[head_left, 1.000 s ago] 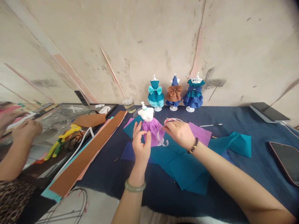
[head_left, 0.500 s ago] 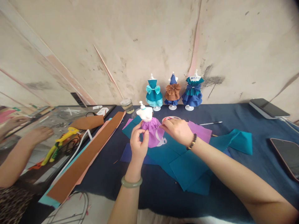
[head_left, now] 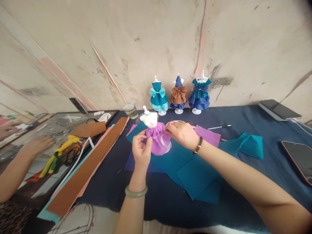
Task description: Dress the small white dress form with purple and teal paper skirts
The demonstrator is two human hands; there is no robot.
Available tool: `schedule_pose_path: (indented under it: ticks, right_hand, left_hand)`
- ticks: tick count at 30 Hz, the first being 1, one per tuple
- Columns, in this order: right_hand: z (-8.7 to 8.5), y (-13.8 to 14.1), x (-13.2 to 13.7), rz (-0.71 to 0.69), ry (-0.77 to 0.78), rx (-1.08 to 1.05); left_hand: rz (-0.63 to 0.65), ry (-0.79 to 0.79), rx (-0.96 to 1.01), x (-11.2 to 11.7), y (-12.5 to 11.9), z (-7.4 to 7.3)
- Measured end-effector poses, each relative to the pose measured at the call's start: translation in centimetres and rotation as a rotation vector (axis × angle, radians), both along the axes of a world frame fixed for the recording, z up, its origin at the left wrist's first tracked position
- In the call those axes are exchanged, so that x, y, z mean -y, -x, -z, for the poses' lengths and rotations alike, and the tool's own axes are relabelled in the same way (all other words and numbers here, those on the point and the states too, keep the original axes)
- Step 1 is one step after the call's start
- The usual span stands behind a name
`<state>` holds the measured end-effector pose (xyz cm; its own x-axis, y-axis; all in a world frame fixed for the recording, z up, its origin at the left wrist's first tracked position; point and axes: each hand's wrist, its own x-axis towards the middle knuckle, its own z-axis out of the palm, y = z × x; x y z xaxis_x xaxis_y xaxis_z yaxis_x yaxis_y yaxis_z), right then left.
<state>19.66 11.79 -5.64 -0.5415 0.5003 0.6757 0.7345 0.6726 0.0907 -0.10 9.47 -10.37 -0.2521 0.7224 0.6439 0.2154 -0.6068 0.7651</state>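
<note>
A small white dress-form mannequin (head_left: pixel 149 120) wears a gathered purple skirt (head_left: pixel 157 144) and a thin light-blue band at its neck. My left hand (head_left: pixel 142 151) is closed on the left side of the skirt, thumb in front. At the skirt's right, my right hand (head_left: pixel 184 135) pinches a thin whitish strip (head_left: pixel 165 142) near the waist; its fingertips touch or nearly touch the fabric. The strip curves down over the skirt front. Part of the mannequin's clear base (head_left: pixel 168 148) shows beneath the hem.
Three dressed mannequins (head_left: pixel 159 97) stand by the wall. Teal fabric (head_left: pixel 197 177), a purple piece (head_left: pixel 208 136), a pen (head_left: pixel 220 127) and phones (head_left: pixel 298 159) lie on the dark cloth. Left are a glass (head_left: pixel 131 111), brown strip (head_left: pixel 87 169), yellow glue gun (head_left: pixel 67 143) and another person's hand (head_left: pixel 39 146).
My right hand has brought the strip closer in against the skirt's waist. The mannequin is tilted and turned slightly, and its base now shows under the hem.
</note>
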Motion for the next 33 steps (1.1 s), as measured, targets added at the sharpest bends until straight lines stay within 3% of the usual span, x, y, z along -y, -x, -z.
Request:
schedule_pose_path:
  ticks: [11,26,33]
  right_hand:
    - [-0.1,0.0,0.1,0.039,-0.018,0.01]
    - [-0.2,0.2,0.3,0.069,0.036,0.043]
    - [-0.5,0.2,0.4,0.062,0.073,0.058]
  left_hand:
    - [0.128,0.17,0.253,-1.5,0.6,1.6]
    - [0.269,0.218,0.403,-1.1,0.8,0.7]
    - [0.15,0.211,0.344,-1.6,0.2,0.4]
